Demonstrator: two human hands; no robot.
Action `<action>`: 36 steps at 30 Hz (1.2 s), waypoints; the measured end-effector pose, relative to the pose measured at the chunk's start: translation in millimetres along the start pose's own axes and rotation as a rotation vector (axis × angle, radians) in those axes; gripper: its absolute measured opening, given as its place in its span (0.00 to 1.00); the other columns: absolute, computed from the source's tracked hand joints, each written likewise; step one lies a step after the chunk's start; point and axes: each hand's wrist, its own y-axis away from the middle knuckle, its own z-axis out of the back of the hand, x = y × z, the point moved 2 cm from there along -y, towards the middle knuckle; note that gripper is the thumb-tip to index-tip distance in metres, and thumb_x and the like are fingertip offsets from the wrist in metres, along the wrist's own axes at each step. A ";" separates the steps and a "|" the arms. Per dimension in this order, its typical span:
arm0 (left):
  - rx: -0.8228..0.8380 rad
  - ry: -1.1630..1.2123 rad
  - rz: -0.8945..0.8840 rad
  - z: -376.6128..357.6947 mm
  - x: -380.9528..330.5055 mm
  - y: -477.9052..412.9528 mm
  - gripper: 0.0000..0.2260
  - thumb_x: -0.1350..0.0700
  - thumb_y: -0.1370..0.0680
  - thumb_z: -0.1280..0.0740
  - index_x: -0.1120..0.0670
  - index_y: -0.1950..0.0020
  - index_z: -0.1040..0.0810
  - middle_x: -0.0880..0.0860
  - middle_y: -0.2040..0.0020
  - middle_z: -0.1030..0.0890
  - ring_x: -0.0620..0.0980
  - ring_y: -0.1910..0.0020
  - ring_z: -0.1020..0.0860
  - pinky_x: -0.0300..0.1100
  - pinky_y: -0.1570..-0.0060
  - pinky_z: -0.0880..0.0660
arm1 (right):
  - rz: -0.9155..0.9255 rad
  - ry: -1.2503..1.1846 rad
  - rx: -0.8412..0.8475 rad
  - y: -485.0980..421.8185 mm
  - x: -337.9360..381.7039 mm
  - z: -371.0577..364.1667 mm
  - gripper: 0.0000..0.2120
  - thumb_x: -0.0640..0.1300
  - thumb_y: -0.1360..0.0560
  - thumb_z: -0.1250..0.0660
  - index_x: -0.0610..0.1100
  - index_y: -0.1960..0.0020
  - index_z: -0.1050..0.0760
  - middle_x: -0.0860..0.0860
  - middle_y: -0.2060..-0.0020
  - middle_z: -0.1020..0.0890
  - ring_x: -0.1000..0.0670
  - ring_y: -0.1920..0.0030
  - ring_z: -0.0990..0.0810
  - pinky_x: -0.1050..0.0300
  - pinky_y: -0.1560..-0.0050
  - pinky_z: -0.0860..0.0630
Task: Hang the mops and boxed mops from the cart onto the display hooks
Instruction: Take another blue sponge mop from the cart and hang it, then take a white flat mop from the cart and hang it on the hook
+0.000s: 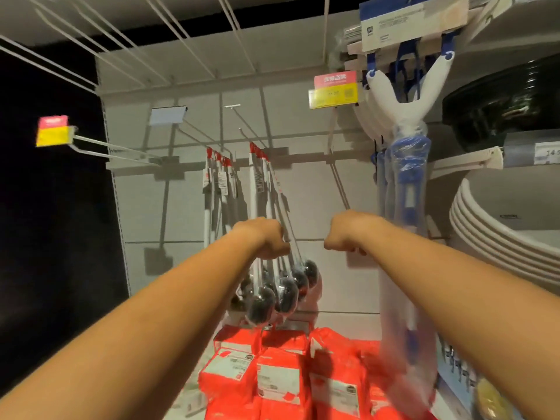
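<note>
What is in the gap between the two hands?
Nothing is held between the left hand and the right hand. In the head view, only the bare grey back panel of the display shows through that gap.

I'm facing a pale grey back panel [306,189] under dim light. Left of the panel everything falls into darkness. Right of it, white shelves [466,165] jut out. White wire rails [194,40] run overhead above the panel.
</note>
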 end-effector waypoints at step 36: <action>0.400 -0.007 1.061 -113.1 352.7 452.7 0.15 0.46 0.21 0.41 0.52 0.39 0.25 0.51 0.41 0.23 0.55 0.44 0.25 0.50 0.44 0.29 | 1.088 0.009 0.162 234.0 516.5 -76.5 0.08 0.46 0.24 0.39 0.43 0.50 0.26 0.49 0.64 0.24 0.51 0.68 0.26 0.58 0.64 0.28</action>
